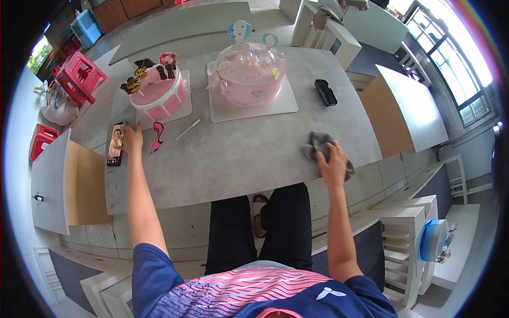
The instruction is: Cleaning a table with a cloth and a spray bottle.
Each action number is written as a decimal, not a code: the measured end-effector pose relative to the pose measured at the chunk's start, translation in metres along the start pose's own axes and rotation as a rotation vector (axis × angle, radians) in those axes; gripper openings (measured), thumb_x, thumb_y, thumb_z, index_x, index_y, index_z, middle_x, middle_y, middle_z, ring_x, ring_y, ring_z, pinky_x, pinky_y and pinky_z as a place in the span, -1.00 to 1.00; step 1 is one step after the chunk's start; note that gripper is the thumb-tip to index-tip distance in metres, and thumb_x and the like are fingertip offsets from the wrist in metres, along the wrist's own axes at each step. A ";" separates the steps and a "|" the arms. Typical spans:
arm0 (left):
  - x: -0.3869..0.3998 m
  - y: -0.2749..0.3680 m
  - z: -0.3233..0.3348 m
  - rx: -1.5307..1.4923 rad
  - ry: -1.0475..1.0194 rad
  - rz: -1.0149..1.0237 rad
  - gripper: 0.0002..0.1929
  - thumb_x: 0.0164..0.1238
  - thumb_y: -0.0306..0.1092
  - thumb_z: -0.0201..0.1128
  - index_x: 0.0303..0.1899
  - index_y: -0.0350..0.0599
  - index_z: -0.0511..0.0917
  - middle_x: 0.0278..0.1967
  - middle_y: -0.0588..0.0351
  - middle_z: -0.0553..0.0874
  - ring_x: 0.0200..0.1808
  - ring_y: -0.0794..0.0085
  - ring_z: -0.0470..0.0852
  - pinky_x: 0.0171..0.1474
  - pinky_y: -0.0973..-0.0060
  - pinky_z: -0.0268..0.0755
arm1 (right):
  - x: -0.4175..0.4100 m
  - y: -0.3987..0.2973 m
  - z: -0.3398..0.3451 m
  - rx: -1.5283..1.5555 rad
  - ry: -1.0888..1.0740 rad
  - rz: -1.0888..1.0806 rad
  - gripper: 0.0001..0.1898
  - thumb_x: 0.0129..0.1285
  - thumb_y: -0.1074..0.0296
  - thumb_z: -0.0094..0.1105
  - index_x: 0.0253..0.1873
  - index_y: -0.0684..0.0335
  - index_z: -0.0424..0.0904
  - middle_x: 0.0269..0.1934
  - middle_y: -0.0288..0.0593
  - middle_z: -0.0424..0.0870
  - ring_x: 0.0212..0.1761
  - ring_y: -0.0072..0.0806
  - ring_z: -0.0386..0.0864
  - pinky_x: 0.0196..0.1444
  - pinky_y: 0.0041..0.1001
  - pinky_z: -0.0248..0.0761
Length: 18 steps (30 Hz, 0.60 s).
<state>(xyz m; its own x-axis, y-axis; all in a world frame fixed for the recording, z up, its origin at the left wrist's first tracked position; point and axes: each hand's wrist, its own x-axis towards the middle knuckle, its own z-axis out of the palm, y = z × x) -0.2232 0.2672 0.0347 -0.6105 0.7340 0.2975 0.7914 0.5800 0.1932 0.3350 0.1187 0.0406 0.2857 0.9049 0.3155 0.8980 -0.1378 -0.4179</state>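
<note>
My right hand (334,165) grips a grey cloth (318,141) near the table's front right edge. At the left edge, my left hand (133,139) touches the side of a smartphone (115,149) lying with its screen lit; whether it grips the phone is unclear. Beside that hand lie a pink high-heel-shaped cutout (157,137) and a thin white stick with a flat end (187,129). Behind them stand a pink cake (159,101) with decorated toppers and a larger pink cake (250,89) under a clear cover, each on a white board. A black case (326,92) lies at the right.
The grey table (238,159) spans the space before me. Red plastic stools (79,77) and a plastic bag (59,105) stand on the left. White wooden chairs (401,222) are close on my right, beside a blue cake (433,240). Another person's arm (320,20) shows at the far side.
</note>
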 end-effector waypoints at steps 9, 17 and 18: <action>-0.150 0.092 -0.017 -0.449 0.139 0.602 -0.38 0.16 -0.13 0.12 0.21 -0.20 0.17 0.15 -0.14 0.32 0.22 0.08 0.21 0.26 0.11 -0.09 | -0.011 -0.118 0.042 0.197 -0.248 -0.491 -0.68 -0.06 0.25 0.20 -0.19 0.25 0.45 0.08 -0.13 0.40 0.16 -0.22 0.28 0.24 -0.13 0.02; -0.186 0.130 -0.024 -0.181 -0.197 0.878 -0.38 0.24 0.12 -0.09 0.26 0.01 0.15 0.29 0.06 0.15 0.33 0.18 0.05 0.32 0.16 -0.16 | 0.056 0.010 0.018 0.172 0.045 0.106 -0.64 -0.06 0.50 0.10 -0.06 0.24 0.46 -0.14 -0.05 0.54 -0.08 -0.09 0.43 0.01 -0.29 0.25; -0.187 0.131 -0.022 -0.185 -0.218 0.892 -0.38 0.24 0.14 -0.10 0.27 0.05 0.13 0.30 0.07 0.13 0.34 0.20 0.03 0.32 0.16 -0.15 | 0.061 0.002 0.023 0.183 0.074 0.045 -0.64 -0.07 0.51 0.11 -0.07 0.24 0.46 -0.12 -0.06 0.53 -0.04 -0.11 0.42 0.03 -0.28 0.23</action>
<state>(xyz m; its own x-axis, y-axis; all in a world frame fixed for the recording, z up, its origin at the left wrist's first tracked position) -0.0044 0.1984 0.0254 0.2470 0.9416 0.2288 0.9510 -0.2809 0.1293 0.3463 0.1833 0.0393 0.3537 0.8667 0.3517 0.8100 -0.0958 -0.5785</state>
